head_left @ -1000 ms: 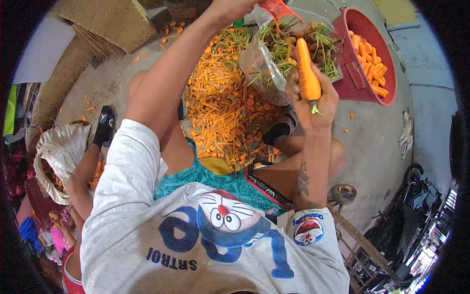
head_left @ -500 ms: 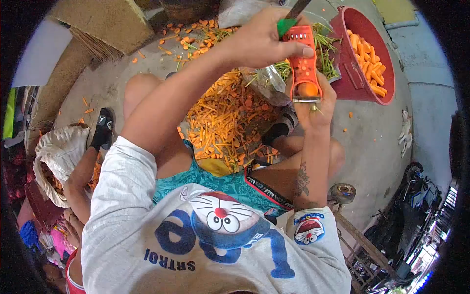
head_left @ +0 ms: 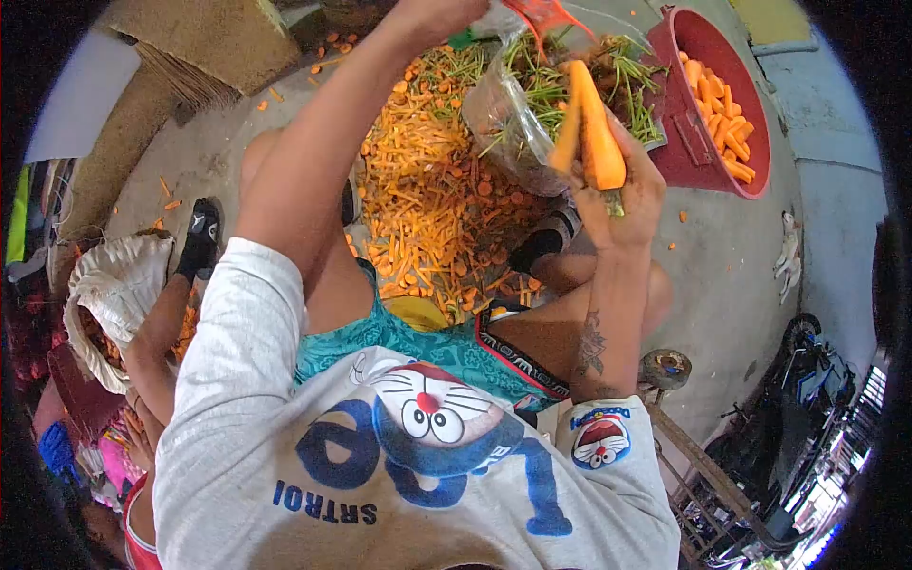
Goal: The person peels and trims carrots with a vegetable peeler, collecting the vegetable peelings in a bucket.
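At the top edge, my left hand (head_left: 439, 17) is closed around an orange-red peeler (head_left: 543, 17); the frame cuts off part of its fingers. A bit of green (head_left: 462, 39) shows under that hand, where a green-handled blade was visible earlier. My right hand (head_left: 635, 195) grips a peeled carrot (head_left: 602, 142), thin end pointing away from me and green stem stub toward my wrist. Along the carrot's left side is a blurred orange strip, perhaps peel. The peeler is apart from the carrot. Just beyond stands a clear plastic bag (head_left: 518, 123) with carrot greens (head_left: 622, 71).
A heap of carrot peels and slices (head_left: 427, 209) covers the floor between my legs. To the right, a red tub (head_left: 679, 142) holds peeled carrots (head_left: 727, 123). Another person's foot (head_left: 199, 237) and a white sack (head_left: 119, 294) are at left. A motorcycle (head_left: 803, 399) is at lower right.
My left hand has moved up and away with the peeler, off the carrot. The carrot in my right hand now shows fully, its thin end pointing away from me.
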